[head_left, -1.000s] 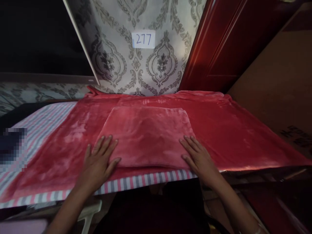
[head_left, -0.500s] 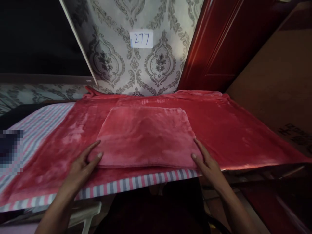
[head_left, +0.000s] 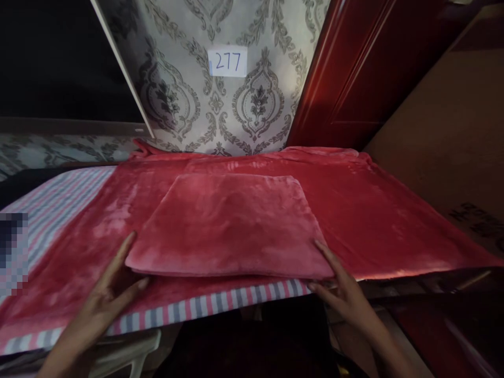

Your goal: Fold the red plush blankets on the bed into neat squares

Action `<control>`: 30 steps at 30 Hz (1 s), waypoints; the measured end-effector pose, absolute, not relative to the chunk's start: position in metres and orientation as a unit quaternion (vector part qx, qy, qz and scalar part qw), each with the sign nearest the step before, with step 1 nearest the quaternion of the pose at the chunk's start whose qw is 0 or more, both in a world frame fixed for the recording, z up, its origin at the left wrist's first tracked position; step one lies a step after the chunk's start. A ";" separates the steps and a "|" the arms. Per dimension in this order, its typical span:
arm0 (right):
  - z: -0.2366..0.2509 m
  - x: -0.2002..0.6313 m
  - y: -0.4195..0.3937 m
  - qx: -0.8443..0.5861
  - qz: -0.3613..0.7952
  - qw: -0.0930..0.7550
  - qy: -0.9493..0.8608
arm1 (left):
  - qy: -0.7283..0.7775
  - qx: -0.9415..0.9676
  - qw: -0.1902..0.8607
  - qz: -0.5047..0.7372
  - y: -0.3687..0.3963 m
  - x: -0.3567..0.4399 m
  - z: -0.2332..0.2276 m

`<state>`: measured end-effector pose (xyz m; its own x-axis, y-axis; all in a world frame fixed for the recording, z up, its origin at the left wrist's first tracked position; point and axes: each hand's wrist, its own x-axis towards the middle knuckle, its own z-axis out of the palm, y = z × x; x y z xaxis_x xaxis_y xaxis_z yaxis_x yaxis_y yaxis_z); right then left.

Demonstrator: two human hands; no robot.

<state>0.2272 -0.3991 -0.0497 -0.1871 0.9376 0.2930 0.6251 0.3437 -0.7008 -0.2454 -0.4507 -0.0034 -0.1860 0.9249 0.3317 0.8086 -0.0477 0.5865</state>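
Observation:
A flat, folded pink plush cloth (head_left: 232, 226) lies in the middle of a larger red plush blanket (head_left: 378, 220). Its front edge shows more than one layer. Beside its front left corner is my left hand (head_left: 112, 289), open, thumb and index finger apart with a gap to the corner. My right hand (head_left: 340, 283) is at the front right corner, also open. Its index finger lies along the cloth's right edge, and the thumb is just below the front edge. The other fingers of both hands are mostly hidden.
A striped cloth (head_left: 74, 194) shows under the blanket at the left and along the front edge. A dark screen (head_left: 66, 63) stands at the back left. Behind are a patterned wall with a "277" paper (head_left: 227, 61), a dark red door panel (head_left: 354, 68) and a cardboard box (head_left: 452, 121).
My hands have come off the top of the folded cloth, moving outward and toward me. Its front corners now lie flatter and wider apart.

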 end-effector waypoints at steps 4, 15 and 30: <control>-0.056 0.223 -0.400 -0.531 0.171 0.363 -0.747 | 0.638 0.693 0.037 0.334 -0.443 -0.244 -0.015; -0.049 0.203 -0.403 -0.510 -0.040 0.346 -0.787 | 0.613 0.721 -0.171 0.274 -0.430 -0.256 -0.027; -0.056 0.199 -0.385 -0.455 -0.128 0.371 -0.799 | 0.502 0.793 -0.257 0.230 -0.418 -0.264 0.003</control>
